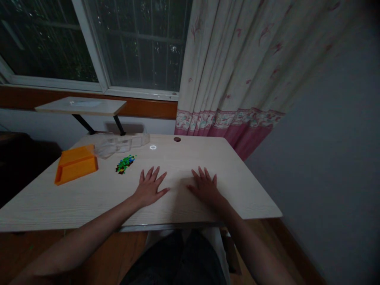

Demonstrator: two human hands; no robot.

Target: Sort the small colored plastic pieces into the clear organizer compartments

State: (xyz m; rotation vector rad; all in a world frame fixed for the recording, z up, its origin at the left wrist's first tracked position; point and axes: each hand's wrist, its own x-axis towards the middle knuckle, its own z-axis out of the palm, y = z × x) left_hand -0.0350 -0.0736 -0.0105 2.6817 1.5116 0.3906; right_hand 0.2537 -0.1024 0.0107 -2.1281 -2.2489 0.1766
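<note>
My left hand (149,188) lies flat on the pale wooden table (113,208), palm down, with its fingers spread. To its upper left is a small heap of green, blue, yellow and dark pieces (125,164), too small to name exactly; the hand does not touch it. My right hand (205,187) also rests palm down on the table, fingers apart and holding nothing. A gap of bare tabletop separates the two hands.
An orange tray (77,163) lies at the table's left side. Clear plastic boxes (121,145) stand beside it, below a raised shelf (86,106) on black legs. A round brown disc (177,139) is near the back edge. Behind are a window and a floral curtain (219,71).
</note>
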